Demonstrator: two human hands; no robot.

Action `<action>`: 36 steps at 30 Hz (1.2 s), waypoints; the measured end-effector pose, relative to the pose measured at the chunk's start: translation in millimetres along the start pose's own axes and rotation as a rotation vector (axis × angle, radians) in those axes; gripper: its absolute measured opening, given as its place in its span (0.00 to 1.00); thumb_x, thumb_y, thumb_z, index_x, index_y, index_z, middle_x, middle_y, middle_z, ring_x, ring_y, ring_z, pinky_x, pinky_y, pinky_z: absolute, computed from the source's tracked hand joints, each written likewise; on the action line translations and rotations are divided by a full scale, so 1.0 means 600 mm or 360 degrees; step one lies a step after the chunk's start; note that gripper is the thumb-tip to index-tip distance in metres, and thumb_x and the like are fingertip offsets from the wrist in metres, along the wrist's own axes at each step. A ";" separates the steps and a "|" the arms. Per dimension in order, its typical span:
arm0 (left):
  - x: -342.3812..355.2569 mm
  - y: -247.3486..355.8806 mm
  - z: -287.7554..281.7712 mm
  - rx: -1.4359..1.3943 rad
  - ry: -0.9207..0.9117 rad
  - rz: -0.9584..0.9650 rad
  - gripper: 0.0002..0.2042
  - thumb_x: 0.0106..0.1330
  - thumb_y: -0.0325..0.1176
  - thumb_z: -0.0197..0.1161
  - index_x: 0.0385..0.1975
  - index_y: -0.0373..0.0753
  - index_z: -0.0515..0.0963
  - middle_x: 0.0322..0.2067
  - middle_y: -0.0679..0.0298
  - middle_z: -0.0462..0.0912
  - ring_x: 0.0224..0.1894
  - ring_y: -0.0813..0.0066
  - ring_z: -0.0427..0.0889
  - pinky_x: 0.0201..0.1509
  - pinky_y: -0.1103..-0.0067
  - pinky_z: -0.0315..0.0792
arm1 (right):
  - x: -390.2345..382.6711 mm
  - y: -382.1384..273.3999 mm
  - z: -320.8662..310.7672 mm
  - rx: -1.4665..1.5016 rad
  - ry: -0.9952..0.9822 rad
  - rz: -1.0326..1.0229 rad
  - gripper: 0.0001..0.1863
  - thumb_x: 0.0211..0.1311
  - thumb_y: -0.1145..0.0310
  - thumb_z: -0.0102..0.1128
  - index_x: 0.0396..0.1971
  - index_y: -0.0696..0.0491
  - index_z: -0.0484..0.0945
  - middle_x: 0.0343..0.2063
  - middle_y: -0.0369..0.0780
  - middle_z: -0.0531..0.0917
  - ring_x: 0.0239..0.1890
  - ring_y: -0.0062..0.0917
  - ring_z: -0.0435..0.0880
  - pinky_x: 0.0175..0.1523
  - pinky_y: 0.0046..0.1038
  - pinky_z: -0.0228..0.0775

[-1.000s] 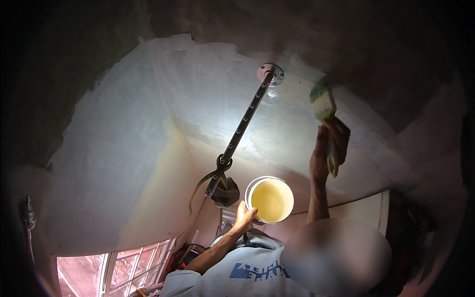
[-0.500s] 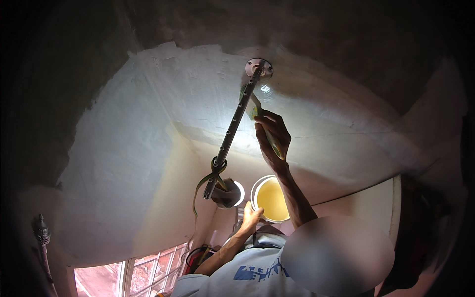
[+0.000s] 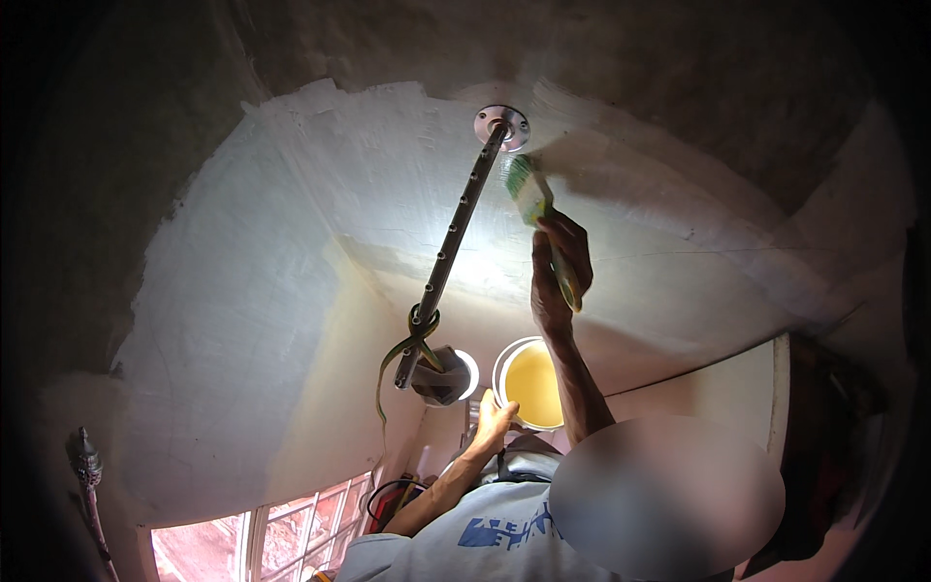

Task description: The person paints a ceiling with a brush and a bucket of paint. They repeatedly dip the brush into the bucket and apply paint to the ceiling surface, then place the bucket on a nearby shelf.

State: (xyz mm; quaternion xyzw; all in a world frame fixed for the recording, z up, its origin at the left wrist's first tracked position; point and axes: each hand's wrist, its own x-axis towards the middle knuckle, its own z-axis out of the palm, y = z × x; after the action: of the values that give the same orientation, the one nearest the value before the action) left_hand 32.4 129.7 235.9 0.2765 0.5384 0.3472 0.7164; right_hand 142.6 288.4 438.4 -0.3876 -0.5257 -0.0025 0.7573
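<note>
right grip [image 3: 562, 252] round brush [image 3: 533, 209] | bar [image 3: 453, 233] near bristles [image 3: 520, 177] | window [image 3: 283, 533] below

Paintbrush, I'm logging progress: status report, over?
Left hand gripping white bucket, yellowish inside. Right hand gripping paintbrush, bristles up. Dark bar close beside bristles.

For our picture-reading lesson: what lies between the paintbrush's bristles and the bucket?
The head view shows the right grip closed on the paintbrush, then its forearm, partly hiding the bucket.

Paintbrush [image 3: 530, 197], upper centre of frame, moved out from behind metal rod [image 3: 454, 241], right hand [image 3: 562, 254] shifted rightward with it
</note>
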 end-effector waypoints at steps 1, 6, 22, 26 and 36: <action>-0.002 0.003 0.001 -0.0004 -0.0001 -0.0002 0.17 0.60 0.22 0.59 0.50 0.34 0.66 0.41 0.55 0.79 0.37 0.64 0.83 0.35 0.67 0.82 | -0.002 -0.009 -0.007 -0.0012 0.0017 0.0054 0.12 0.60 0.83 0.62 0.42 0.55 0.83 0.45 0.44 0.82 0.45 0.29 0.83 0.45 0.27 0.77; 0.010 -0.016 -0.008 -0.0048 -0.0079 0.0071 0.18 0.61 0.26 0.61 0.48 0.33 0.64 0.44 0.50 0.76 0.40 0.57 0.83 0.25 0.68 0.84 | -0.015 -0.039 -0.007 -0.0028 -0.0190 0.0053 0.11 0.61 0.83 0.64 0.41 0.53 0.83 0.46 0.43 0.81 0.46 0.27 0.82 0.47 0.26 0.76; 0.013 -0.012 -0.017 0.0053 -0.0050 0.0080 0.17 0.61 0.26 0.60 0.47 0.35 0.64 0.43 0.51 0.76 0.39 0.59 0.84 0.25 0.69 0.84 | -0.036 -0.021 -0.054 -0.0437 0.0006 -0.0176 0.12 0.60 0.86 0.61 0.41 0.56 0.81 0.47 0.45 0.79 0.47 0.32 0.80 0.51 0.29 0.75; 0.014 -0.022 -0.013 -0.0025 -0.0062 0.0085 0.17 0.61 0.27 0.61 0.47 0.35 0.64 0.42 0.52 0.77 0.38 0.59 0.84 0.25 0.69 0.84 | -0.043 -0.013 -0.016 -0.0172 -0.0247 -0.0110 0.14 0.55 0.85 0.66 0.40 0.54 0.84 0.47 0.44 0.80 0.46 0.32 0.84 0.46 0.27 0.78; 0.015 -0.014 -0.011 0.0000 -0.0085 0.0071 0.19 0.61 0.26 0.61 0.49 0.34 0.64 0.42 0.53 0.76 0.38 0.59 0.84 0.24 0.68 0.84 | -0.003 -0.004 -0.098 -0.0264 0.0025 0.0033 0.11 0.62 0.84 0.60 0.43 0.56 0.81 0.47 0.45 0.80 0.48 0.30 0.81 0.48 0.26 0.76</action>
State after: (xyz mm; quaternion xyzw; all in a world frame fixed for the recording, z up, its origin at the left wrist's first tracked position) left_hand 29.5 132.2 222.6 0.2975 0.5127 0.3556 0.7226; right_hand 187.6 251.4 429.8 -0.4544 -0.5136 -0.0412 0.7267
